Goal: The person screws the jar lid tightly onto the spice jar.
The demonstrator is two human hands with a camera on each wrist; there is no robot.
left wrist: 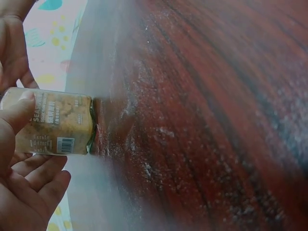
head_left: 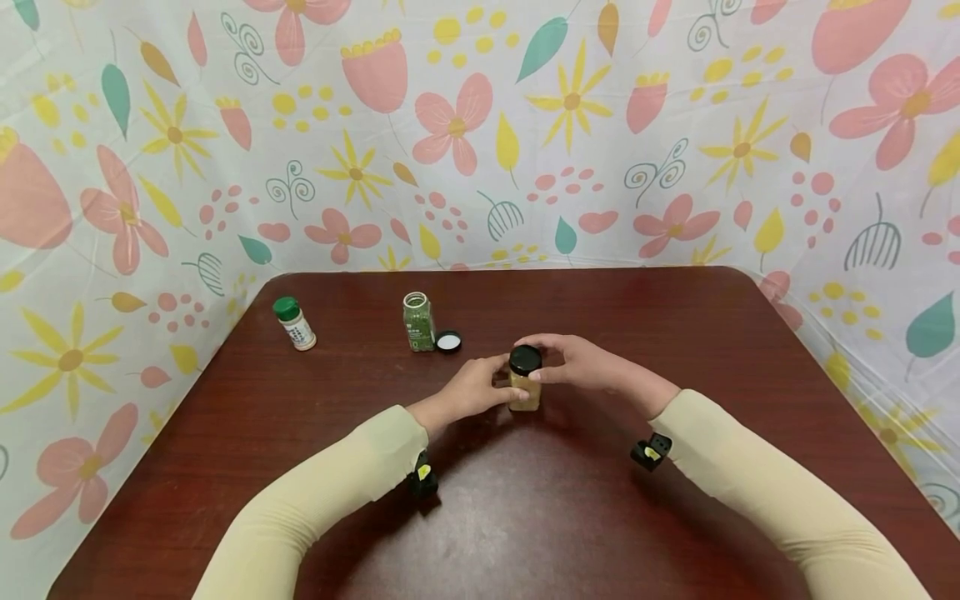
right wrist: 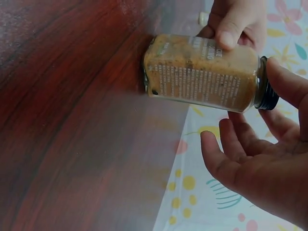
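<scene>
A glass spice jar (head_left: 528, 400) of yellow-brown seasoning stands upright on the table, its black lid (head_left: 525, 359) on top. My left hand (head_left: 472, 388) grips the jar's body from the left, thumb (left wrist: 19, 113) across the printed label. On the other side, my right hand (head_left: 576, 363) holds the lid, with the thumb against its rim. The right wrist view shows the lid (right wrist: 269, 89) on the jar's mouth and the other right fingers (right wrist: 236, 144) spread around that end. Small white print covers the jar's side (right wrist: 192, 79).
Further back stands an uncapped jar of green flakes (head_left: 419, 323), with a black cap (head_left: 448, 342) lying white side up beside it. A shaker with a green lid (head_left: 295, 323) stands at the back left of the dark red table (head_left: 600, 517). Flower-patterned cloth (head_left: 465, 208) hangs behind.
</scene>
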